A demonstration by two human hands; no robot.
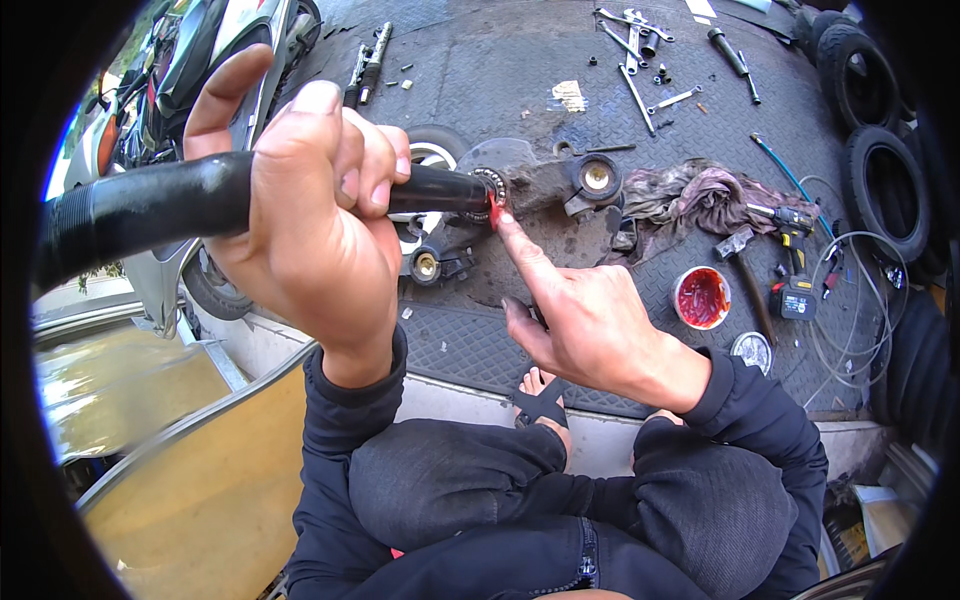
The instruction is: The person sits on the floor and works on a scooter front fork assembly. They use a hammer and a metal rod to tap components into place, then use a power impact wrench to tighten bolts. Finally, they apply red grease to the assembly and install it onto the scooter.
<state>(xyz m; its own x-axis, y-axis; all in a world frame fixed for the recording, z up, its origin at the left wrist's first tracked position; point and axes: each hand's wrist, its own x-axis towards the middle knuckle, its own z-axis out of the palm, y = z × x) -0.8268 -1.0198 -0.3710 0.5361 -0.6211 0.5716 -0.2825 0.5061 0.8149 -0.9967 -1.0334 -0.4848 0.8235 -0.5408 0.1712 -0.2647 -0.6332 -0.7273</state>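
Note:
My left hand [305,215] is raised close to the camera, wrapped around a long black tube [150,205] that runs from the left edge toward the middle. At the tube's far end sits a round bearing [489,187]. My right hand [585,320] points its forefinger up at that bearing; the fingertip carries red grease and touches the bearing's lower edge. The other fingers are curled in and hold nothing.
An open tin of red grease [702,297] and its lid [751,350] lie at the right, with a hammer [745,270], a cordless drill [793,255] and a rag [700,195]. Metal parts [595,180] and wrenches [640,60] lie farther off on checker plate. Tyres [885,190] stand right, a scooter [200,60] upper left.

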